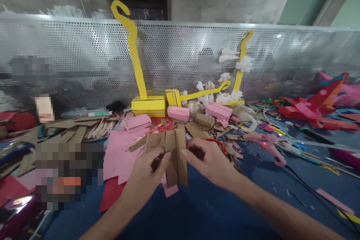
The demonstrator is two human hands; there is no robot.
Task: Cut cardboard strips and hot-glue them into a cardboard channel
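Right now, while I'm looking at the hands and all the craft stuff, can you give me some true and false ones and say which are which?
1. The left hand and right hand hold the same piece of cardboard. True.
2. That cardboard is green. False: it is brown.
3. A pink glue gun lies to the right of the right hand. True.
4. Nothing at the back is yellow. False: a tall hooked strip rising from a box there is yellow.
5. White fluff is on the curvy strip at the back right. True.
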